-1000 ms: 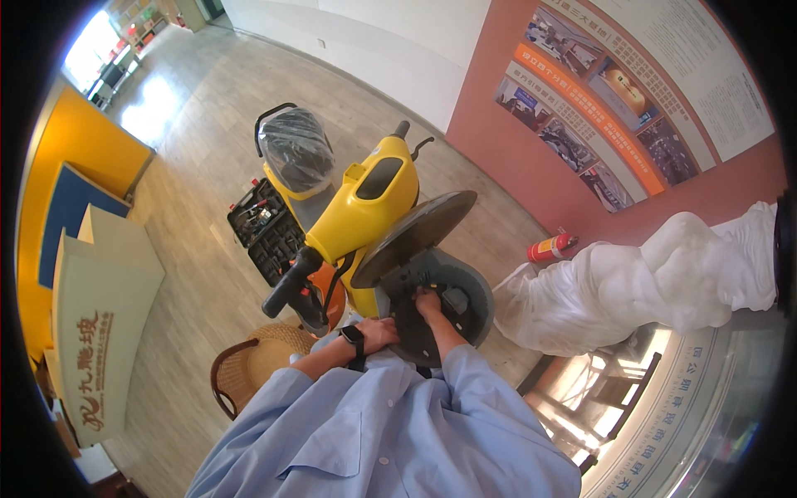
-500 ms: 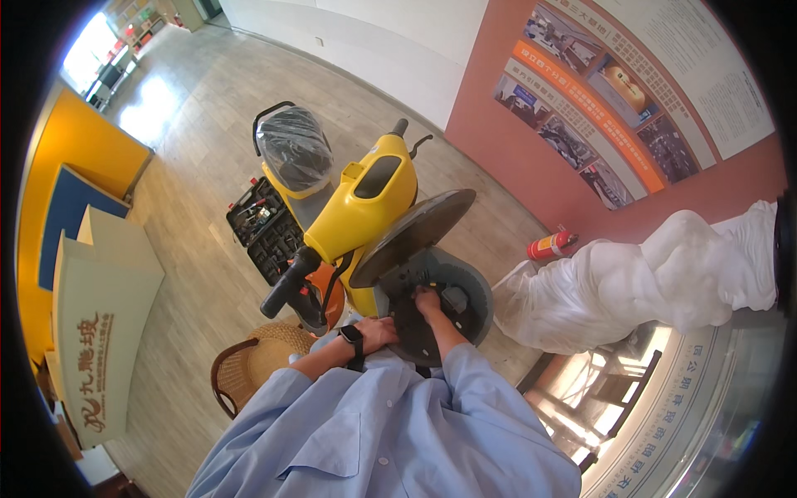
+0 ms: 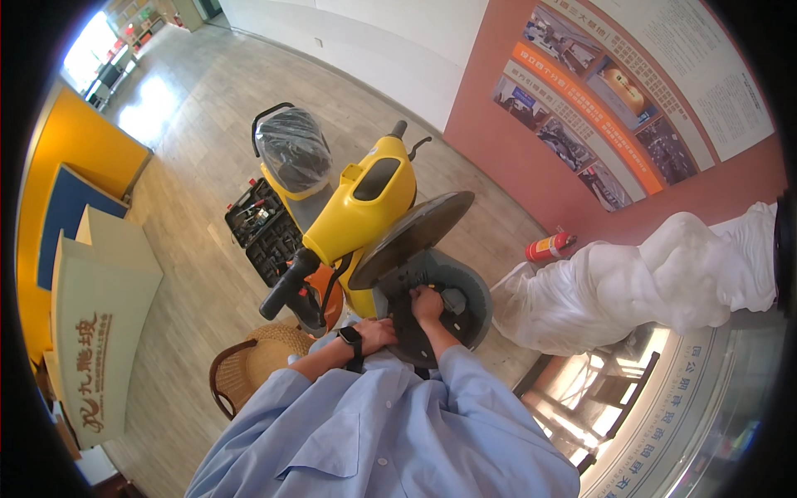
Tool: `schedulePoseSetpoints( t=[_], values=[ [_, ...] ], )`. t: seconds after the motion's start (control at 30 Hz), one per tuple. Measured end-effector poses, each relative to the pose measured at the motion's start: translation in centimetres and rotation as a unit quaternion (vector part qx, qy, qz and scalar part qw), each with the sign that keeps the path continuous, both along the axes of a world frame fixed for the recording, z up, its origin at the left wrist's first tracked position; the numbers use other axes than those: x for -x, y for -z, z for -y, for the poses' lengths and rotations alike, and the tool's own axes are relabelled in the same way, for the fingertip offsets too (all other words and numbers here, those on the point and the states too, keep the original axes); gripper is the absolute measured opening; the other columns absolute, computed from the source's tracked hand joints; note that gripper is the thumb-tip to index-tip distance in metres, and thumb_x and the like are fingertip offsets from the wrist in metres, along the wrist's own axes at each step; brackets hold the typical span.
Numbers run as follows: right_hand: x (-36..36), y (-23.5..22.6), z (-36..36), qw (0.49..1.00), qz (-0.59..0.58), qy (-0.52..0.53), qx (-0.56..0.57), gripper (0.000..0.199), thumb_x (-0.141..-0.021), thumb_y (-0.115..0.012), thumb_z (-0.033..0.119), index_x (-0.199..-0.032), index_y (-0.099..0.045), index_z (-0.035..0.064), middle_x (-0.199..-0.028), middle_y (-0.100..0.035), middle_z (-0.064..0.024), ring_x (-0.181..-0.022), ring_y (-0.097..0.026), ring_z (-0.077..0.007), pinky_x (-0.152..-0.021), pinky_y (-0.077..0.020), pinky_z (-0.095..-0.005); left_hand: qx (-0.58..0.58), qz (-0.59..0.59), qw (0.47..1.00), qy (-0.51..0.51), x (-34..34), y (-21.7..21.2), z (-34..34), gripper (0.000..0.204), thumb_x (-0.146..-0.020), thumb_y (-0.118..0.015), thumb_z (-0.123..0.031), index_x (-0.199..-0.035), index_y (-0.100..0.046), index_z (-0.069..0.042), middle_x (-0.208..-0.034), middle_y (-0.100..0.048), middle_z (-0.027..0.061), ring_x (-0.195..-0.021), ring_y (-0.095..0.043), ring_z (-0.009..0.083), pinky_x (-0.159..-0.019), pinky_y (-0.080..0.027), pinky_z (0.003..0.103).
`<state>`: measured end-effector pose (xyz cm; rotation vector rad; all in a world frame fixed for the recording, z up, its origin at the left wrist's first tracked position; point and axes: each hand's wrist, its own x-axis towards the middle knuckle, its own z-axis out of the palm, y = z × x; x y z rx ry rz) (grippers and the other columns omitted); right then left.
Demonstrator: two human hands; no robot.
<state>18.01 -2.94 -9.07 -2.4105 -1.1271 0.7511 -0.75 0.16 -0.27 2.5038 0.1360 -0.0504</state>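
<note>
A yellow scooter (image 3: 344, 220) stands in front of me. At its near end a round grey compartment (image 3: 476, 300) is uncovered, its dark lid (image 3: 415, 236) tilted up beside the scooter body. My right hand (image 3: 427, 305) reaches into this compartment, fingers curled together near a small yellow piece; whatever they pinch is too small to name. On the compartment's left edge lies my left hand (image 3: 379, 332), a dark watch (image 3: 352, 336) at its wrist. Its fingers stretch toward the dark inside, the tips partly out of sight.
An open black tool case (image 3: 261, 224) and an orange object (image 3: 332, 303) lie left of the scooter. A woven basket (image 3: 266, 353) stands by my left arm. At right are a fire extinguisher (image 3: 550, 246) and a plastic-wrapped white figure (image 3: 639, 278). A reception desk (image 3: 108, 315) is far left.
My right hand has turned and risen slightly inside the compartment, showing more of its back. My left hand stays at the edge.
</note>
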Motion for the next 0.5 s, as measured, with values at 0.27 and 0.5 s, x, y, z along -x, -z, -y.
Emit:
schedulePoseSetpoints(
  t=[0.27, 0.5],
  values=[
    [1.2, -1.0, -0.6, 0.996, 0.042, -0.045, 0.066, 0.03, -0.086, -0.047, 0.034, -0.095, -0.062, 0.0103, -0.082, -0.063, -0.0203, -0.081, -0.061, -0.0383, -0.071, -0.0473, -0.0467, -0.001, -0.004, 1.0, -0.012, 0.2, -0.2, 0.2, 0.02, -0.075, -0.049, -0.015, -0.091, -0.062, -0.012, -0.088, -0.06, 0.0012, -0.093, -0.054, 0.0208, -0.07, -0.051, 0.035],
    [-0.1, 2.1, -0.8, 0.997, -0.001, -0.023, 0.07, 0.034, -0.087, -0.046, 0.033, -0.088, -0.066, 0.0053, -0.087, -0.062, -0.0228, -0.086, -0.06, -0.039, -0.078, -0.0464, -0.0453, 0.003, 0.004, 1.0, -0.007, 0.0, -0.4, 0.1, 0.02, -0.074, -0.05, -0.015, -0.09, -0.063, -0.013, -0.086, -0.059, 0.0009, -0.093, -0.054, 0.0206, -0.071, -0.05, 0.034]
  ],
)
